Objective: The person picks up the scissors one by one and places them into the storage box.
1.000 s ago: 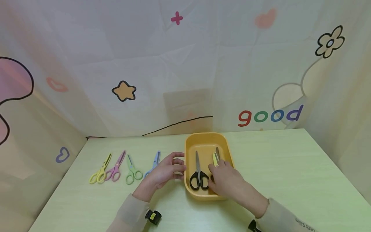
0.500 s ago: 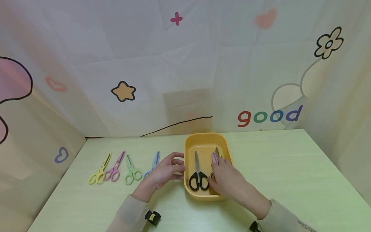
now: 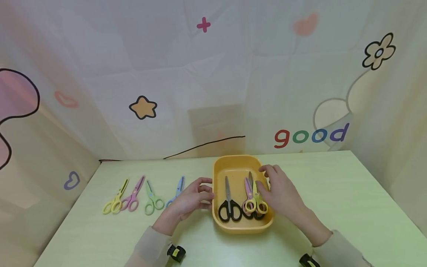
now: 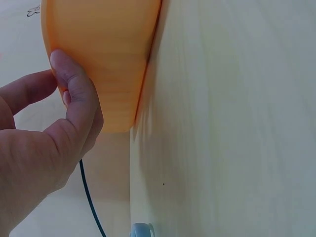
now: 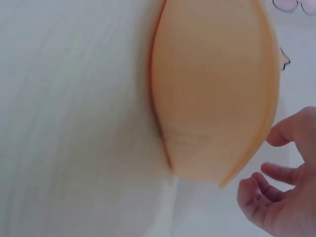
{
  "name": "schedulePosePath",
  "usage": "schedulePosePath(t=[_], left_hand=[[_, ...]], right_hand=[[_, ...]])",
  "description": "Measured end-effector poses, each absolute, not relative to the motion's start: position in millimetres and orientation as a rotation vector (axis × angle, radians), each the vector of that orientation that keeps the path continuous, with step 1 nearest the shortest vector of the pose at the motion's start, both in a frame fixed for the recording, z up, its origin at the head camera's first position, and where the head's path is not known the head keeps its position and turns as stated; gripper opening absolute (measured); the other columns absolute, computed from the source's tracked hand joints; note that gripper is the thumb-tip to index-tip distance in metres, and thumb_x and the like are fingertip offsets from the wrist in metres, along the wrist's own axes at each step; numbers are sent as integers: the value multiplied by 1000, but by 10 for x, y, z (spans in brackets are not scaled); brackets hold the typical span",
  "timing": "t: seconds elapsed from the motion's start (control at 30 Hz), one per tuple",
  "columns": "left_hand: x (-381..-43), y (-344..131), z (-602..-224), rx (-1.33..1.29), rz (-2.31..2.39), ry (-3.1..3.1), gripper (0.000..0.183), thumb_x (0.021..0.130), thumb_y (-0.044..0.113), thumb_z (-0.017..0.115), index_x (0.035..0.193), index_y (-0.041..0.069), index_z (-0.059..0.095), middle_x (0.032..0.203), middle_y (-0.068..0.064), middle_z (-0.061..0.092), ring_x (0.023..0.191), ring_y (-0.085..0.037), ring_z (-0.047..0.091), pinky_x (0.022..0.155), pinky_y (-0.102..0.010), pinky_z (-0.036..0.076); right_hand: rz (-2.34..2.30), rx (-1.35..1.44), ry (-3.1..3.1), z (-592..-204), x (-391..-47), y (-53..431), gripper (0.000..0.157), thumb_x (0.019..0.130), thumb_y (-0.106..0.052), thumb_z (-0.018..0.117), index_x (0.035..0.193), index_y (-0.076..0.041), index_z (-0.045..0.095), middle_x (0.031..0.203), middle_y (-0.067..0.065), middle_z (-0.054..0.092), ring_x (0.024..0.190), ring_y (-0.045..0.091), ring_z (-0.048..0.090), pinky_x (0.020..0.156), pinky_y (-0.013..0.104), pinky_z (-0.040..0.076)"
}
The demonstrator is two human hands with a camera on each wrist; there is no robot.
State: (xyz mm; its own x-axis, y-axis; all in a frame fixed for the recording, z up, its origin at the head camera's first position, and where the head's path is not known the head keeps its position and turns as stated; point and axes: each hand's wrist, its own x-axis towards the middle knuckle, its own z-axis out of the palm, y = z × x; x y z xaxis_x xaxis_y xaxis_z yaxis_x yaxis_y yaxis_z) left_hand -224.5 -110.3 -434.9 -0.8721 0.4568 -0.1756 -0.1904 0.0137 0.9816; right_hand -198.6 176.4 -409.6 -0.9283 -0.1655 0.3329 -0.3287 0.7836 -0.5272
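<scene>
In the head view, my left hand touches the left outer side of a yellow-orange tray. The left wrist view shows bent fingertips against the wall of that tray. My right hand hovers at the tray's right rim with loosely bent fingers and nothing in it. Inside, black-handled scissors lie on the left. To their right, yellow scissors and pink scissors overlap a second black-handled pair, whose handles are partly hidden.
On the table left of the tray lie yellow scissors, pink scissors, green scissors and blue scissors. The left hand partly covers the blue pair. A printed curtain hangs behind the table.
My right hand has let go of the scissors on the tray's right side and moved up and right to the rim. The yellow and pink pairs there now show fully. My left hand stays put.
</scene>
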Motion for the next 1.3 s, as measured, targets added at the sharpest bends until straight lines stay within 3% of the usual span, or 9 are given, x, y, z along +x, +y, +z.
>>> schedulePosePath(t=[0.17,0.3,0.5,0.73,1.1,1.3], left_hand=[[-2238,-1093,-4366,270,1910,1842,55,98,-3,58,147,-6,33,113,-20,56,83,-20,64,75,-31,57],[-2233,-1085,-4388,265,1909,1829,56,98,-3,59,147,-5,33,113,-19,55,83,-20,63,74,-31,56],[-2223,-1093,-4389,272,1916,1841,56,98,-3,59,147,-6,33,115,-22,53,84,-21,62,73,-30,56],[-2202,-1100,-4370,281,1907,1867,56,98,-3,60,147,-8,33,113,-20,54,84,-20,62,74,-31,57],[-2167,-1096,-4314,365,1788,2091,51,99,2,63,143,-8,41,110,-18,55,83,-21,64,82,-42,59],[-2113,-1155,-4260,484,1608,2330,43,101,10,64,139,-4,48,105,-15,57,85,-31,64,77,-41,58]], right_hand=[[1127,277,-2751,-4148,-2021,1910,54,99,-15,62,143,10,43,109,16,54,87,25,52,73,37,47],[1338,190,-2798,-4174,-2015,1958,60,102,-16,59,149,12,35,109,16,54,86,23,55,69,32,51],[1584,131,-2820,-4182,-1995,1955,51,100,-10,53,146,9,42,111,16,54,84,24,57,62,31,55],[1697,131,-2825,-4170,-2002,1961,52,96,-5,55,143,14,43,109,17,52,84,23,56,61,32,55],[1775,104,-2813,-4176,-2013,1997,51,96,-3,55,142,16,43,110,18,51,83,23,56,62,30,55],[1807,107,-2798,-4195,-2029,2003,51,97,-3,55,142,16,43,110,18,51,84,23,56,62,31,56]])
